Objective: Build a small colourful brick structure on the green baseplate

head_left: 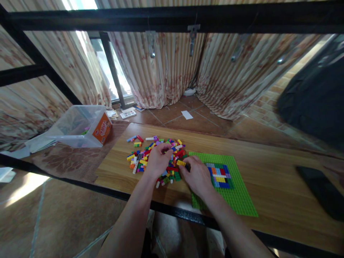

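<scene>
My left hand reaches into a heap of mixed building bricks, its thumb and fingers curled together; what they pinch, if anything, I cannot make out. Between the thumb and fingers of my right hand is a yellow brick, its hollow underside facing me. This hand is at the heap's right edge, beside a green baseplate. A flat block of bricks in blue, red, yellow, white and orange is built on the baseplate, partly behind my right hand.
The wooden table has a dark front rail. A black phone-like slab lies at the right. To the left stands a clear plastic bin with an orange label. A dark metal bar crosses overhead, with curtains behind it.
</scene>
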`<move>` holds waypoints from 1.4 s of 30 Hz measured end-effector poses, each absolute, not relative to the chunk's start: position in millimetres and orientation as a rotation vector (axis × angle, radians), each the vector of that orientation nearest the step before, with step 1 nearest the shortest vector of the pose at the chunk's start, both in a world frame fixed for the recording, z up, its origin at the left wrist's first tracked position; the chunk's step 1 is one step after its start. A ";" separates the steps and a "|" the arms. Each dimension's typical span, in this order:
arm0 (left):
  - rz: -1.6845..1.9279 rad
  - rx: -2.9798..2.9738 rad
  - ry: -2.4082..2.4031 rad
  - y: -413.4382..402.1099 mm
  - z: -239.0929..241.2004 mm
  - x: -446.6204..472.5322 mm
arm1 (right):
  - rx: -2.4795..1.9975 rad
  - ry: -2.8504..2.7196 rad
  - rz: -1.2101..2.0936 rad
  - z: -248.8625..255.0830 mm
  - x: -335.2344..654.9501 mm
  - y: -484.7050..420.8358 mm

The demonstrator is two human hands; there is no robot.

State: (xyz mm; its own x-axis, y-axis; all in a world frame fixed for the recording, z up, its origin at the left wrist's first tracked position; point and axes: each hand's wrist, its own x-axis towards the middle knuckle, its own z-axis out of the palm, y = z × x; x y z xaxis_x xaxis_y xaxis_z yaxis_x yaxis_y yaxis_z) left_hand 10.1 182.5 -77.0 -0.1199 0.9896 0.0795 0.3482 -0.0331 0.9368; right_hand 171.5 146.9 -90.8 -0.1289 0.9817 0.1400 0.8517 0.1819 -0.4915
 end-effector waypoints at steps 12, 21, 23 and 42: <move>1.067 1.480 1.431 174.7 -66.2 24.6 | -1.348 -1.470 0.811 -78.7 219.6 156.6; 0.794 1.421 1.136 161.8 -70.9 61.9 | -1.523 -1.294 0.826 -75.0 297.9 159.3; 0.736 1.381 1.110 159.4 -71.1 69.4 | -1.560 -1.388 0.771 -79.7 302.2 157.7; 0.681 1.908 1.450 165.4 -67.1 66.0 | -1.602 -1.824 0.584 -90.6 308.7 151.5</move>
State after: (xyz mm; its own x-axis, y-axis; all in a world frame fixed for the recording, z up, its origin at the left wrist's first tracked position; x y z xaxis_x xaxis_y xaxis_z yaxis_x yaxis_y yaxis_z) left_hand 66.0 165.4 -67.1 0.2578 0.9659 0.0234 0.6350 -0.1876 0.7494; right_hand 308.7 151.5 -90.6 -0.0589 0.9839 0.1688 0.7029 0.1609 -0.6929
